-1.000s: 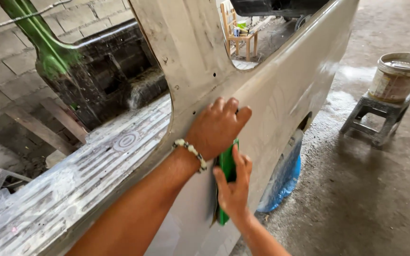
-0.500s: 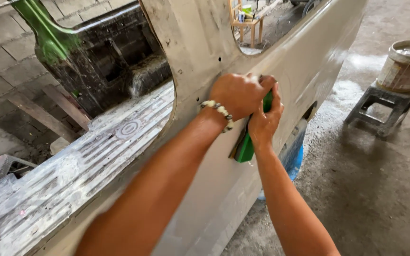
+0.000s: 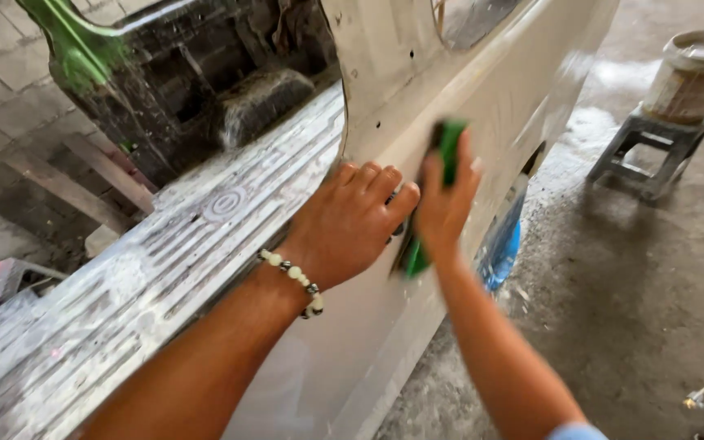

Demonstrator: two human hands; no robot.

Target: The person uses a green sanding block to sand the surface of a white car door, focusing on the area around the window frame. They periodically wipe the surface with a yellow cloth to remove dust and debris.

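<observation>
Green sanding block (image 3: 448, 145), motion-blurred, flat against primed panel (image 3: 515, 90).

Left hand (image 3: 350, 224) flat, palm down, fingers together, bead bracelet (image 3: 291, 277) at wrist. Right hand (image 3: 443, 204) upright beside it, fingers curled in grip. Both forearms extended.

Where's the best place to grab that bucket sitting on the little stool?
Judging by its pose, take the bucket by its sides just under the rim, coming from above. It stands upright and clear on the stool; no handle shows.
</observation>
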